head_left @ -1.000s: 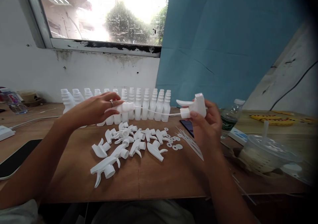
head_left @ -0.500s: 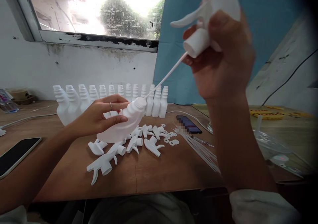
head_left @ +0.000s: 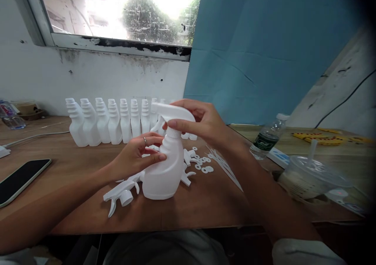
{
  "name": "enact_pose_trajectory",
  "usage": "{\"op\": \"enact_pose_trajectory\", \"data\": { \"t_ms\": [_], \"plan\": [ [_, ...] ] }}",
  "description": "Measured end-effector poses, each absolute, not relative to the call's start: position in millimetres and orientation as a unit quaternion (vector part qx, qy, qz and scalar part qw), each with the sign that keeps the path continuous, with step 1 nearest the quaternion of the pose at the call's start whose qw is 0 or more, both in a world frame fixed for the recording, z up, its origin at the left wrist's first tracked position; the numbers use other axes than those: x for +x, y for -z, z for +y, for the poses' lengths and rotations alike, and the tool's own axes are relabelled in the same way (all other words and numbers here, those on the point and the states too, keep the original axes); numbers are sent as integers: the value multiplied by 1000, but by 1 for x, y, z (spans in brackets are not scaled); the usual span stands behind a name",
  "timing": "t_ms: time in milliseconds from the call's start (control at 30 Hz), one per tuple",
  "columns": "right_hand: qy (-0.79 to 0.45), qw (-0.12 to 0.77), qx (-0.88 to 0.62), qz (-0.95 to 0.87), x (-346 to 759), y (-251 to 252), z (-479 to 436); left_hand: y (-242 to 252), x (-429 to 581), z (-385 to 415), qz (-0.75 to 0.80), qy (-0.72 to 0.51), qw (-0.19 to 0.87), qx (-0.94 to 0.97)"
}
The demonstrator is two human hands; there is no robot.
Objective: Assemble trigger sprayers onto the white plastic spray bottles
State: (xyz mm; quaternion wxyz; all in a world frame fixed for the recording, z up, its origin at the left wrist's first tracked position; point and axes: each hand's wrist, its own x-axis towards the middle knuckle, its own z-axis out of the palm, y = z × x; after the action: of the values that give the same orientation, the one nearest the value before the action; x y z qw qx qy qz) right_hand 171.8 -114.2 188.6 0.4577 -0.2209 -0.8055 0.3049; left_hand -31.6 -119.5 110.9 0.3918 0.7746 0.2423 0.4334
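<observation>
A white plastic spray bottle stands upright on the wooden table. My left hand is wrapped round its body. A white trigger sprayer head sits on the bottle's neck, and my right hand is closed on it from above. Behind stands a row of several empty white bottles. Loose trigger heads lie at the bottle's foot, with small white washers and a bundle of thin dip tubes to the right.
A black phone lies at the left, with a white cable behind it. At the right stand a clear water bottle and a lidded plastic cup with a straw. A blue sheet covers the wall behind.
My right hand came down from high up and the sprayer head, its tube in the bottle, now sits on the neck. The bottle went from tilted in my left hand to upright on the table.
</observation>
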Motion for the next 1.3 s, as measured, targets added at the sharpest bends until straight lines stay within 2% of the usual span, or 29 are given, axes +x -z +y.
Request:
{"op": "enact_pose_trajectory", "data": {
  "t_ms": [100, 200, 400, 500, 600, 700, 867, 1067, 1300],
  "plan": [
    [-319, 434, -220, -813, 172, -181, -112, -100, -32, -117, 235, -428, 424, 763],
    [-328, 446, -217, -804, 170, -173, -112, -103, -37, -111, 220, -432, 414, 771],
    [-350, 496, -231, -760, 164, -160, -116, -159, -40, -115, 192, -561, 239, 769],
    [-418, 497, -221, -727, 160, -152, -114, -181, -34, -125, 221, -564, 145, 782],
    [-485, 521, -180, -679, 154, -139, -110, -185, -30, -128, 222, -552, 108, 796],
    [-529, 533, -130, -647, 147, -128, -107, -181, -30, -124, 229, -534, 135, 802],
    [-562, 517, -115, -635, 143, -120, -109, -178, -31, -122, 268, -489, 250, 791],
    [-583, 519, -52, -623, 150, -112, -101, -176, -27, -124, 267, -517, 272, 766],
    [-583, 506, -76, -631, 147, -111, -102, -177, -25, -120, 262, -488, 328, 765]
  ]
}}
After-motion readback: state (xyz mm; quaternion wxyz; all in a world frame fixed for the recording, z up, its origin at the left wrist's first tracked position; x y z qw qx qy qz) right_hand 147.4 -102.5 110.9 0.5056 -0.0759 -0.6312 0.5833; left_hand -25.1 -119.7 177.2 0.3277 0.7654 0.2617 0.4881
